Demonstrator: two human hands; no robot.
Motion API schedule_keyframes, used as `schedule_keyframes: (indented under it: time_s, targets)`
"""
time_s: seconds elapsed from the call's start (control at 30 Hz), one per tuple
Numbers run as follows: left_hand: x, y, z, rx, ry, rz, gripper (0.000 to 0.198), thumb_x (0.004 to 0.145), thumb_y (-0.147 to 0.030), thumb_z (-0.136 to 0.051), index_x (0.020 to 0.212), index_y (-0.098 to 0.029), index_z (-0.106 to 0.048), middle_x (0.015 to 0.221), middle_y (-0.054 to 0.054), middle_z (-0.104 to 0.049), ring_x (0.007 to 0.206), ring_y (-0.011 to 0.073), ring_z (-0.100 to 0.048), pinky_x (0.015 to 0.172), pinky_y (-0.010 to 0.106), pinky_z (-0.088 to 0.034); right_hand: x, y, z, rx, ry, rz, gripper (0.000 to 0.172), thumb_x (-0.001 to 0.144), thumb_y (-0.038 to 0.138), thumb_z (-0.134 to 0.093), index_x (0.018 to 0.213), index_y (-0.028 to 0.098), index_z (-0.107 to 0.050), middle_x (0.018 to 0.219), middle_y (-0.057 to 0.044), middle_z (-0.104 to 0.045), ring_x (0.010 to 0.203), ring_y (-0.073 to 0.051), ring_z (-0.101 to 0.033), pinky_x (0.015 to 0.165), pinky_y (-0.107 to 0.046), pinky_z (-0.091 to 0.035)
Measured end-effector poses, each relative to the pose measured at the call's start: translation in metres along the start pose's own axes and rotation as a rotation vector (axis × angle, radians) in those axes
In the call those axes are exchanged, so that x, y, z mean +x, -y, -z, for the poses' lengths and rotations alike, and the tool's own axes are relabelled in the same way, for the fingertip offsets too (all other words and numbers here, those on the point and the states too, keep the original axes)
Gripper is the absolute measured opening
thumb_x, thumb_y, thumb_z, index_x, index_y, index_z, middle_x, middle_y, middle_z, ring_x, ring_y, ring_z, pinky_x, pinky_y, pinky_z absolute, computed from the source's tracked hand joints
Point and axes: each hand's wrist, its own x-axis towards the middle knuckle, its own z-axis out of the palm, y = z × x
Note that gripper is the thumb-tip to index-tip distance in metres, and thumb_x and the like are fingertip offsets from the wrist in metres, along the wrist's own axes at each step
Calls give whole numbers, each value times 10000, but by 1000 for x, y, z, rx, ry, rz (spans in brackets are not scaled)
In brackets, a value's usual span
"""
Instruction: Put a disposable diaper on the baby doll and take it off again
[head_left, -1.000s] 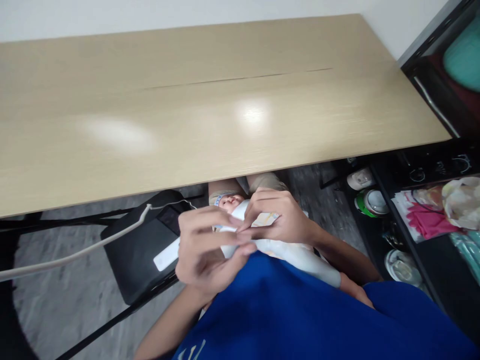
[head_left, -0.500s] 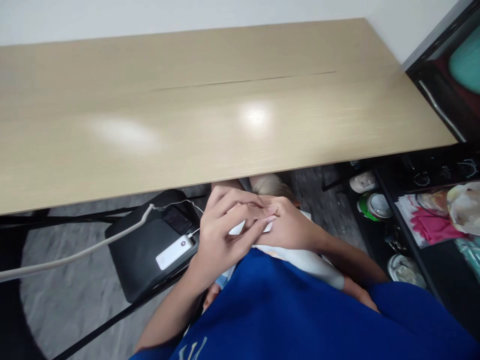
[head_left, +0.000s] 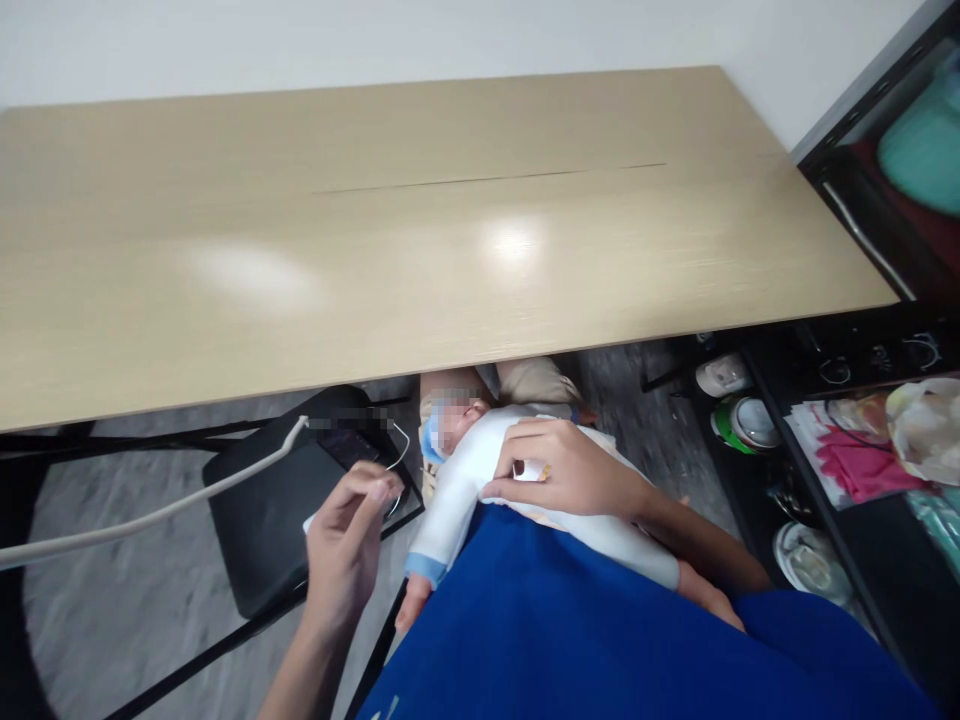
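Note:
A baby doll in a white outfit [head_left: 457, 487] with blue cuffs lies across my lap, its head to the far left and its legs to the right. Over its chest, my right hand [head_left: 562, 465] is curled, thumb and fingertips against the white cloth; part of the outfit shows through the gap between them. My left hand [head_left: 349, 525] is raised off the doll, to the left, with thumb and fingers pinched together. Whether anything small sits in that pinch I cannot make out. Behind this hand, a white power bank on the stool is almost hidden.
A wooden table [head_left: 420, 230] spans the view ahead. At left stands a black stool [head_left: 251, 520] with a dark device and a white cable [head_left: 405, 445]; a thick pale cable [head_left: 187, 510] crosses there. Black shelves at right hold tubs, a pink cloth [head_left: 855, 460] and bags.
My left hand has parted from my right and moved left and down, uncovering the doll's head and arm. My right hand stays over the doll's chest.

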Motion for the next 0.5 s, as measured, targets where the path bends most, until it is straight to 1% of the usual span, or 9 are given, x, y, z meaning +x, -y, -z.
schedule_keyframes:
  time_s: [0.07,0.1,0.17,0.23,0.27,0.33,0.43,0.5]
  targets:
    - [-25,29,35,127,-119,170,451,886,-582,-900,731,-205,-707,811,19,-639,815,178,-633,754,254,-564,-9,-5,1,-2,1,-14,309,1054,443,-777,851,212,-749,879,-3,-761,834,-159,-695,832,-300,-513]
    - [-38,45,52,191,-177,239,504,836,-654,-913,722,-207,-711,819,23,-648,856,198,-644,788,268,-571,-13,-8,1,2,-5,-21,311,1063,440,-765,849,215,-751,863,-2,-752,821,-160,-685,823,-305,-507]
    - [-63,78,82,286,-277,402,611,723,-786,-916,714,-209,-716,866,44,-691,1010,277,-693,864,318,-593,-22,-14,3,19,-26,-41,302,1073,427,-751,853,220,-760,843,-3,-745,814,-168,-673,809,-314,-502]
    - [-83,107,103,305,-347,540,706,601,-884,-908,683,-212,-708,855,60,-705,1153,355,-703,942,369,-605,-29,-21,6,38,-58,-75,281,1083,410,-734,880,221,-778,856,-7,-752,830,-174,-676,795,-316,-504]
    - [-91,120,109,313,-369,578,737,549,-909,-906,691,-210,-719,863,73,-720,1164,383,-705,956,405,-615,-33,-24,8,38,-77,-95,272,1088,402,-724,895,220,-785,864,-11,-754,837,-176,-678,792,-317,-507]
    - [-101,138,116,330,-419,651,795,473,-941,-891,748,-208,-754,883,90,-747,1075,398,-733,927,468,-643,-39,-30,12,19,-115,-129,264,1096,386,-703,911,218,-793,887,-19,-758,843,-180,-683,796,-323,-515]
    - [-109,153,116,360,-456,731,801,473,-926,-870,825,-212,-781,943,108,-783,927,398,-761,831,517,-674,-46,-38,21,-17,-165,-174,265,1105,358,-672,912,225,-796,906,-24,-758,843,-183,-695,802,-333,-521]
    - [-111,158,113,386,-446,743,740,500,-894,-866,786,-218,-770,901,111,-780,891,428,-769,769,535,-676,-50,-42,27,-29,-199,-222,271,1105,357,-665,903,233,-797,909,-24,-760,846,-185,-703,796,-334,-524]
